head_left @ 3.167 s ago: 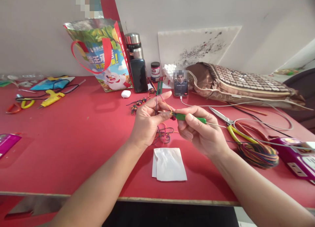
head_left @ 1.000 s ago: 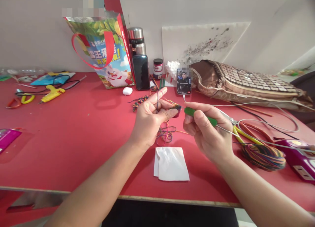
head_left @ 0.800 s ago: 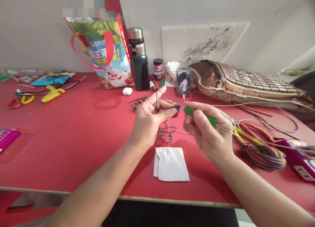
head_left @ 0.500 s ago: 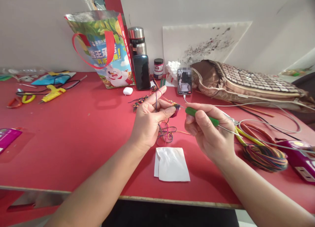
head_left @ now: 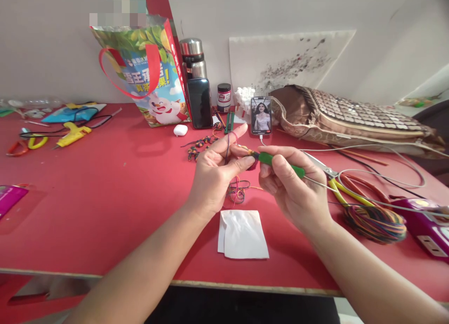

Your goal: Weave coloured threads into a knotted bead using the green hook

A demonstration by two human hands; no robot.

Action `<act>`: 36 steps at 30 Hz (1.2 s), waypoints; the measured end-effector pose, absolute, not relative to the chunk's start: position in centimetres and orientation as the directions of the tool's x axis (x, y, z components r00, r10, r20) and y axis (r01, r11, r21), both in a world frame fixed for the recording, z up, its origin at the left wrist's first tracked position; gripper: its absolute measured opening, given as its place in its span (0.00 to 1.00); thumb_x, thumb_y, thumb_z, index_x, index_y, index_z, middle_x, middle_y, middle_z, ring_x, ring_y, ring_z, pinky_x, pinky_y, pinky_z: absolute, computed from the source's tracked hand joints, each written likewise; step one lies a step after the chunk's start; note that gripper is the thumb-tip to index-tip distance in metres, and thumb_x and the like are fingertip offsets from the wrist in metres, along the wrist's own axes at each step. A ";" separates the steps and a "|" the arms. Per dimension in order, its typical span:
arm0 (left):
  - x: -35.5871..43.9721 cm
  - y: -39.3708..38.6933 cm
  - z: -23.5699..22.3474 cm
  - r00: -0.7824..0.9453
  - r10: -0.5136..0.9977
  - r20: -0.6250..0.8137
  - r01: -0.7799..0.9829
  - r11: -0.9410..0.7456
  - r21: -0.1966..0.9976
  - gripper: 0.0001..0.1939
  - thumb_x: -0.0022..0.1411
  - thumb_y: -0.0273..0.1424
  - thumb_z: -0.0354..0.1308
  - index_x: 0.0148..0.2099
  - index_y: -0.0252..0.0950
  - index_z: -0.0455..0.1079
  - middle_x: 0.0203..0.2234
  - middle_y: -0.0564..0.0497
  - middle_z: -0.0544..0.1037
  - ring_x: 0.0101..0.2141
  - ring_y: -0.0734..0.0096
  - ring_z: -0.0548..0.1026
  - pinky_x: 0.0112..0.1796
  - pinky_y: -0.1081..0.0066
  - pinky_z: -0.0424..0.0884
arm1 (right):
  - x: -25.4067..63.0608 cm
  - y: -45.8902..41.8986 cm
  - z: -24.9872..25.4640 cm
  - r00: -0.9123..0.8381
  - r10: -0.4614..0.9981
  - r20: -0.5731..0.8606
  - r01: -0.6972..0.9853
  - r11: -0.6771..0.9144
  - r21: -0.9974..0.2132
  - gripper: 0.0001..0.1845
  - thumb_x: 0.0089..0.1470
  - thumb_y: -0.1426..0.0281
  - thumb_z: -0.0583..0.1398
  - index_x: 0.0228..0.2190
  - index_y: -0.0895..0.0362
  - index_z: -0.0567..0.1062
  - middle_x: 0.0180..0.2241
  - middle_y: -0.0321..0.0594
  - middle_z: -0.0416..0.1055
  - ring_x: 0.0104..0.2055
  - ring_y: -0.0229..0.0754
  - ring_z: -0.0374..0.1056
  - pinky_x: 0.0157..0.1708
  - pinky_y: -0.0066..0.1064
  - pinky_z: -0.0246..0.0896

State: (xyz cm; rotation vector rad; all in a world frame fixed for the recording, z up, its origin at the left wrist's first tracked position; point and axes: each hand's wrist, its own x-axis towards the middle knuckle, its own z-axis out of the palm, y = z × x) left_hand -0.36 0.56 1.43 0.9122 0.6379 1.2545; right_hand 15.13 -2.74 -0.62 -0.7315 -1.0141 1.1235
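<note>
My left hand (head_left: 215, 174) pinches a small knotted piece of coloured cord (head_left: 249, 154) between thumb and fingers, index finger stretched out with strands looped over it. My right hand (head_left: 291, 183) is closed round a green-handled tool (head_left: 280, 163), its tip against the knot. Loose ends of cord (head_left: 236, 191) hang down to the red table (head_left: 105, 197) under both hands. A white folded paper (head_left: 242, 234) lies just in front of the hands.
A bundle of multicoloured cord (head_left: 375, 221), yellow-handled scissors (head_left: 333, 181) and a purple power strip (head_left: 426, 221) lie right. At the back stand a printed bag (head_left: 140, 76), a flask (head_left: 192, 57), two phones (head_left: 261, 115), a beaded purse (head_left: 351, 115). A glue gun (head_left: 72, 134) lies far left.
My right hand has moved left, bringing the green tool's tip up against the knot in my left hand. The view has shifted a little.
</note>
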 end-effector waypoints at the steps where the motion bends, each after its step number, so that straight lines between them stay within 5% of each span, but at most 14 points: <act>1: -0.3 0.5 1.5 0.219 0.973 0.076 -0.509 0.047 0.859 0.26 0.49 0.20 0.79 0.50 0.46 0.87 0.28 0.59 0.82 0.34 0.75 0.78 0.46 0.70 0.77 | 15.1 -2.8 -0.6 0.099 0.953 0.287 -0.369 0.303 -0.879 0.13 0.60 0.56 0.76 0.42 0.50 0.88 0.25 0.33 0.76 0.21 0.33 0.63 0.20 0.28 0.62; 15: 0.1 0.3 1.0 0.220 0.974 0.053 -0.536 0.075 0.841 0.34 0.47 0.20 0.81 0.57 0.46 0.84 0.27 0.60 0.82 0.34 0.72 0.80 0.46 0.67 0.78 | 15.0 -3.5 -0.4 0.117 0.917 0.381 -0.280 0.399 -0.873 0.10 0.67 0.60 0.71 0.43 0.52 0.87 0.26 0.34 0.76 0.21 0.35 0.66 0.21 0.30 0.62; 28: 0.2 0.0 1.3 0.142 0.985 0.093 -0.524 -0.004 0.851 0.23 0.56 0.23 0.76 0.53 0.47 0.87 0.26 0.58 0.80 0.29 0.74 0.75 0.39 0.68 0.76 | 14.7 -3.2 -0.5 0.147 0.928 0.341 -0.312 0.371 -0.875 0.10 0.65 0.59 0.73 0.42 0.52 0.88 0.24 0.33 0.74 0.21 0.33 0.63 0.19 0.28 0.59; 36: -0.1 0.5 1.1 0.139 0.982 0.127 -0.540 -0.032 0.841 0.24 0.56 0.22 0.77 0.54 0.45 0.87 0.30 0.56 0.85 0.29 0.77 0.77 0.36 0.73 0.76 | 14.9 -3.2 -0.9 0.063 0.915 0.400 -0.348 0.395 -0.850 0.08 0.66 0.62 0.72 0.44 0.50 0.90 0.26 0.34 0.76 0.22 0.33 0.64 0.21 0.28 0.60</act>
